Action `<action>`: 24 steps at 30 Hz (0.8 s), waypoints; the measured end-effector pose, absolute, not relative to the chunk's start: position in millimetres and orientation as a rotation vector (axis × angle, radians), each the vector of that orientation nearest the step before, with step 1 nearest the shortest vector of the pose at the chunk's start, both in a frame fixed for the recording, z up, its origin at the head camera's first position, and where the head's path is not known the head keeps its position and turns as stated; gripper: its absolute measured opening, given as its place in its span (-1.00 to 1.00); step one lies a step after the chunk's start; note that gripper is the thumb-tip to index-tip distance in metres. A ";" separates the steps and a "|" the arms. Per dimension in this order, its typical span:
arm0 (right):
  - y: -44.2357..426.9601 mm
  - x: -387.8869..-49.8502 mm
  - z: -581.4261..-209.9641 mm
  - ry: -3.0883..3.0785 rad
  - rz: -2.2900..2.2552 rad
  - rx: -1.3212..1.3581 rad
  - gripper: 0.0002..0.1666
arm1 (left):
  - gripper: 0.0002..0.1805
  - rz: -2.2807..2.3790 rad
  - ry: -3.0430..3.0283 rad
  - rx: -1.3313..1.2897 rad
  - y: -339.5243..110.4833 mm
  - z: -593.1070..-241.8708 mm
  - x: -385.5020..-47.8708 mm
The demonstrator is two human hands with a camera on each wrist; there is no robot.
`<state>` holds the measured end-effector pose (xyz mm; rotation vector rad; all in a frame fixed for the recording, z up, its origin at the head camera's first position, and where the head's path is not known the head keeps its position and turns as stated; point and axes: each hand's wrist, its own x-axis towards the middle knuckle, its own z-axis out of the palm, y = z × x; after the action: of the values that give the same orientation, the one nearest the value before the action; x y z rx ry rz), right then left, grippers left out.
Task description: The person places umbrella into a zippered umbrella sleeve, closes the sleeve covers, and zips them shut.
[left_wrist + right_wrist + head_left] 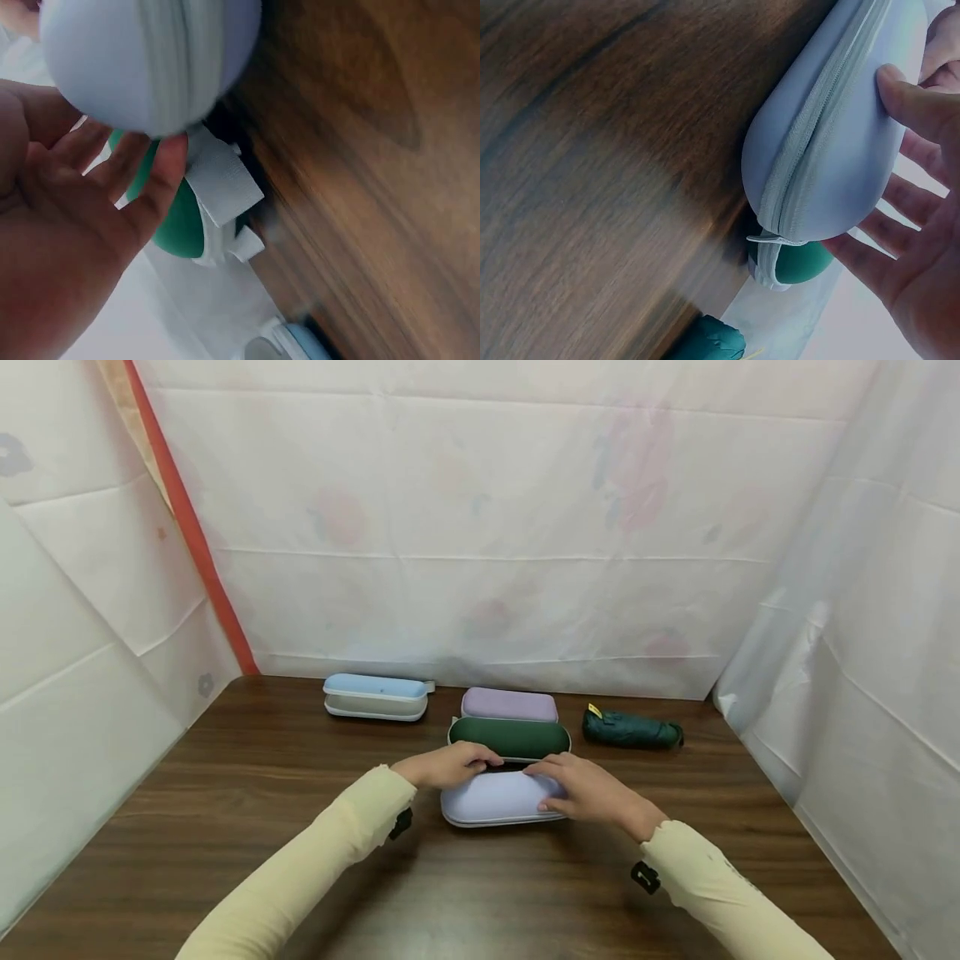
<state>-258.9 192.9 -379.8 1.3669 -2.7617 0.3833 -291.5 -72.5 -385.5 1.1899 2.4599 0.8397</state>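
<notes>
Pale sleeves (300, 852) slope inward from the near edge, so both hands meet over the lilac case (491, 797), which lies on the table (480, 885) in front of the others, within easy reach of either arm. The right hand (588, 789) spans its right end, thumb on the near slope, fingers spread apart along the far side; such a grip across the width probably stops the smooth, rounded shell from sliding. The left hand (450, 766) is at the far left corner, fingers nearly straight and slightly apart, tips behind the case near a grey tab (225, 180); whether they pinch it, I cannot tell. Just behind lies the green case (510, 737), then the purple case (510, 705), lengthwise alike, perhaps to save room. Off at back left is the blue case (375, 687), its lid seemingly ajar; the umbrella (632, 730) lies at back right, aside from the hands.
</notes>
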 end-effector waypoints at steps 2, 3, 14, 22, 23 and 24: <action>191.8 -258.0 -379.8 -2.753 0.381 1.368 -0.45 | -0.58 0.833 2.450 1.172 -74.1 -385.7 -295.4; 191.4 -257.7 -380.0 -2.755 0.376 1.366 -0.45 | -0.55 0.824 2.442 1.171 -74.4 -385.5 -296.8; 183.5 -250.8 -374.1 -2.786 0.282 1.355 -0.43 | -0.67 0.652 2.484 1.230 -65.9 -384.7 -304.9; 176.4 -250.3 -369.6 -2.860 0.233 1.322 -0.41 | -0.79 0.285 2.674 1.197 -65.1 -380.1 -297.7; 175.6 -250.5 -369.0 -2.863 0.223 1.320 -0.42 | -0.79 0.260 2.681 1.200 -65.0 -379.4 -297.0; 174.8 -250.9 -368.7 -2.861 0.207 1.318 -0.42 | -0.78 0.247 2.684 1.204 -64.8 -378.9 -296.5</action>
<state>-250.9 174.8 -368.7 1.3180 -2.8612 0.2074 -296.5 -64.8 -378.9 1.2041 2.6843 0.2471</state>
